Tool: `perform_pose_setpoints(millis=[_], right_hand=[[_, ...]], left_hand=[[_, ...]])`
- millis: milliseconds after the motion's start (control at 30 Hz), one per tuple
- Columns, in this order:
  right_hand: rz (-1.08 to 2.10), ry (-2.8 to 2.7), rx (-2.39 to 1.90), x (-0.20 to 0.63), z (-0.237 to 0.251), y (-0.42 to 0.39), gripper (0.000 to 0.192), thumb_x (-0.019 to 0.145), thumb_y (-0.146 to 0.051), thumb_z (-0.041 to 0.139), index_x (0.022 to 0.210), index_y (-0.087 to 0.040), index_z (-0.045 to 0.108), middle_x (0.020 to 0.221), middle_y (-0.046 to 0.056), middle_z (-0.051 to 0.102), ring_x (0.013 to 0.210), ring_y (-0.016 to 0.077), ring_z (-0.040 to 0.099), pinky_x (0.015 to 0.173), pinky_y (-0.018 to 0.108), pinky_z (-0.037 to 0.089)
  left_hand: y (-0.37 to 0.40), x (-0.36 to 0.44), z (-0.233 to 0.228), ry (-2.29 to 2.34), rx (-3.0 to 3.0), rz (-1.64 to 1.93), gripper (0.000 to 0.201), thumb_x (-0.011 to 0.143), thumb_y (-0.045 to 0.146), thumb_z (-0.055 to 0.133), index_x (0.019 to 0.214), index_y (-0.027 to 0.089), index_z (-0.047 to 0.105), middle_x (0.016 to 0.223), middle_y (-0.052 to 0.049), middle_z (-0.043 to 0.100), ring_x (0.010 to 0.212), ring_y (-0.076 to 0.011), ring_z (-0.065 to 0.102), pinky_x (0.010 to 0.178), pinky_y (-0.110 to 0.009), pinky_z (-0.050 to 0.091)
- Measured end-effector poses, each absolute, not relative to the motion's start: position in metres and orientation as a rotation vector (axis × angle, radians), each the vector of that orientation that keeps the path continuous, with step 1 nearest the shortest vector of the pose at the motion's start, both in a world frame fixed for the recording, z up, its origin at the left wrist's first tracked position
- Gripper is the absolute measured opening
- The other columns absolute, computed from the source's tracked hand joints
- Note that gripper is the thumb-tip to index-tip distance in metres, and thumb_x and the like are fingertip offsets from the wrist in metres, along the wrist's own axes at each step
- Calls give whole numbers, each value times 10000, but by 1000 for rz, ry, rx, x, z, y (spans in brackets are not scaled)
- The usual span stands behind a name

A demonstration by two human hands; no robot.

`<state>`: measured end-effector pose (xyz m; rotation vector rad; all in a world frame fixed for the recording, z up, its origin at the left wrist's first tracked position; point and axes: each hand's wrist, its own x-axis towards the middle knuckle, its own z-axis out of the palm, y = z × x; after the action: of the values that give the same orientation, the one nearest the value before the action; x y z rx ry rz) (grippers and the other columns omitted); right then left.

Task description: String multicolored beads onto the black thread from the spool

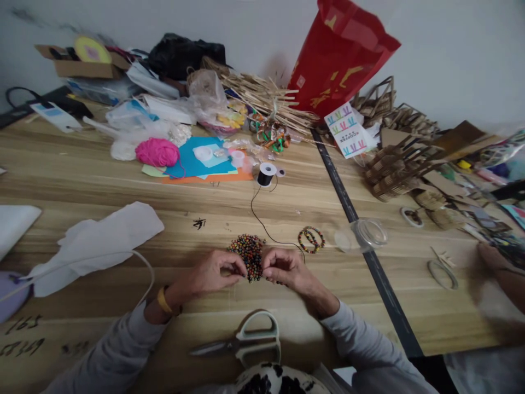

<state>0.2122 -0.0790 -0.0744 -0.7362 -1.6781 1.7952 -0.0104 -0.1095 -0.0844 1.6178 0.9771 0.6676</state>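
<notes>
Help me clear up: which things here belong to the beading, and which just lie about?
In use: left hand, right hand, bead pile, black thread spool, finished bracelets.
Lying about: scissors, pink yarn ball, red bag, white cloth.

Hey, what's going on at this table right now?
A person sits at a cluttered wooden table, both hands meeting at a pile of beads. The left hand and right hand pinch something small at the pile's near edge. A black thread runs from a spool toward the right hand. A finished bead bracelet lies right of the pile; scissors lie nearer the person.
</notes>
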Motion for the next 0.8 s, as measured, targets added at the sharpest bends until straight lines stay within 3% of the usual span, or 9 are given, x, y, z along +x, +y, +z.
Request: perform_pose_setpoints(millis=[133,333,533,800], right_hand=[[1284,-2003,-690,203,-78,-91,192,871,-295,570,751,-147,552,693,25,538,645,111,490,594,232,411],[710,-2279,-504,202,-91,-97,51,888,-165,515,848,-159,546,755,56,599,713,140,526,625,248,432],[488,-2317,-474,202,-93,-96,35,892,-153,505,895,-158,539,776,60,613,723,151,531,629,256,443],[428,-2357,-511,202,-97,-94,37,909,-171,495,911,-164,532,776,60,616,739,157,542,625,250,437]], left_hand=[[-110,-9,-86,1000,1628,659,132,726,185,577,774,101,667,746,-69,708,668,-140,645,642,-218,514],[-109,-9,-86,986,1569,646,117,724,187,566,746,109,649,743,-55,695,691,-140,642,664,-221,514],[-109,-10,-81,1000,1507,671,99,707,186,575,733,117,641,747,-47,685,706,-135,634,696,-227,516],[-107,-12,-81,1001,1504,662,97,716,198,604,755,118,643,769,-52,693,723,-141,634,713,-238,520]])
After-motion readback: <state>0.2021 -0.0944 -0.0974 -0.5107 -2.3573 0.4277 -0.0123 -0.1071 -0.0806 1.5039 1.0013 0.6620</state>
